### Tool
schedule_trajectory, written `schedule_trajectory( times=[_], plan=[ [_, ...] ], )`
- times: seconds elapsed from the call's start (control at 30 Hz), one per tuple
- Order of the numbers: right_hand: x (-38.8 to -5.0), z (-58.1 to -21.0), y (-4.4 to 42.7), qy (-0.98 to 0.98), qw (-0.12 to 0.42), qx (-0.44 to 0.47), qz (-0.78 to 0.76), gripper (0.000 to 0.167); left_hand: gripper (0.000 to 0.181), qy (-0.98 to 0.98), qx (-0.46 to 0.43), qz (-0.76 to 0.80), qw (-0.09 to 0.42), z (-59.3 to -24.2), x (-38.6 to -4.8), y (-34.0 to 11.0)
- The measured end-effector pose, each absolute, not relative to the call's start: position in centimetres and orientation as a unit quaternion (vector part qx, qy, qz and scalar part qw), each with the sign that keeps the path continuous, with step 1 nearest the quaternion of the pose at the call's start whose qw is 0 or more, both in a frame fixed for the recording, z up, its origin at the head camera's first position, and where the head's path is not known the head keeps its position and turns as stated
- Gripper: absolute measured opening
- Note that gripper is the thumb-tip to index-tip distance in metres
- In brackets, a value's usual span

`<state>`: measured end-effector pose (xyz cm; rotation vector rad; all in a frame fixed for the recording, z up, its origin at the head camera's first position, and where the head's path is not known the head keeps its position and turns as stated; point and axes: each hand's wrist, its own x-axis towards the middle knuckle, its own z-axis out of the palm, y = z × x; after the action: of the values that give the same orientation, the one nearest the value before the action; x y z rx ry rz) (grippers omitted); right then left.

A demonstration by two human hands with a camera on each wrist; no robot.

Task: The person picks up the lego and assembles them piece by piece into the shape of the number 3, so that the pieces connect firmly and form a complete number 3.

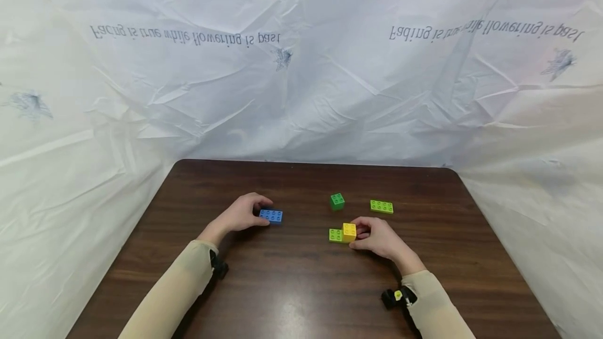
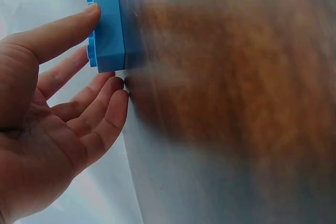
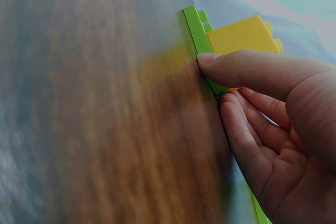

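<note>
On the left, a blue brick with several studs (image 1: 270, 216) lies on the table, and the left hand (image 1: 244, 213) holds it between thumb and fingers. The left wrist view shows the thumb on the studded side of the blue brick (image 2: 109, 27). A yellow brick (image 1: 349, 232) sits on the right half of a flat light green brick (image 1: 335, 235). The right hand (image 1: 379, 236) grips this pair at its right end. In the right wrist view the thumb touches the light green brick (image 3: 196, 30), beside the yellow brick (image 3: 244, 38).
A dark green brick (image 1: 337, 201) stands behind the yellow and light green pair. Another flat light green brick (image 1: 381, 206) lies at the back right of the brown table (image 1: 292, 276). White printed sheeting (image 1: 311, 93) hangs behind the table and at both sides.
</note>
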<state>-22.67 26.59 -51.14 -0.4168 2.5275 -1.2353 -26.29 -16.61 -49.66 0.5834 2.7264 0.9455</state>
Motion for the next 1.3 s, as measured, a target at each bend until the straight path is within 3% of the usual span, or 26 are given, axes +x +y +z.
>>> schedule_trajectory(
  times=[1.3],
  plan=[
    [-22.0, -51.3, 27.7, 0.879, 0.149, -0.158, -0.424, 0.044, 0.047, 0.925, 0.199, 0.309, 0.093, -50.1, -25.0, -14.3]
  ],
)
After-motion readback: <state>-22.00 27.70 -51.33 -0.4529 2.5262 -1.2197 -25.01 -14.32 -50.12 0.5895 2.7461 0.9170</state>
